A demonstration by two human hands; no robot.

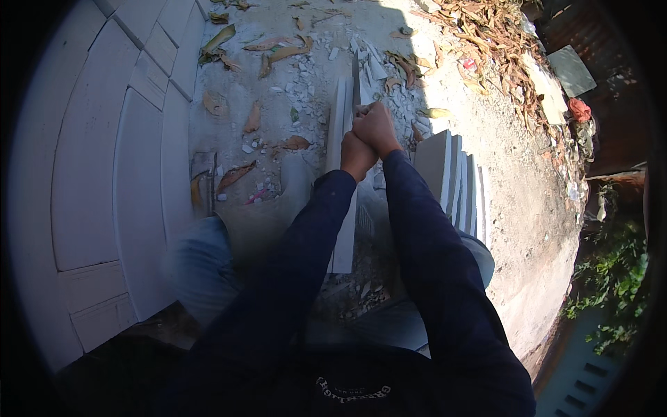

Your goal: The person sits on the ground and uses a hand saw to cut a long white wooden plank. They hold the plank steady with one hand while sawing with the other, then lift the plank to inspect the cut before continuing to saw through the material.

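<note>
Two pale slabs (338, 111) stand on edge between my legs, their long narrow edges running away from me. Over them my right hand (377, 128) is closed, knuckles up. Just nearer to me, my left hand (356, 156) is closed too, pressed against the right one. A thin grey blade-like strip (356, 76) sticks out beyond my fists, along the slabs' right side. Both hands appear to grip the near end of this strip; the gripped part is hidden by my fingers. White chips (375, 64) lie around its far end.
Several grey-white slabs (434, 167) lean on edge beside my right leg. Large pale panels (90, 160) line the left side. Dry leaves (278, 50) and broken bits litter the dusty ground. Farther right are a leaf heap (490, 35), a red crumpled thing (579, 110) and green plants (618, 278).
</note>
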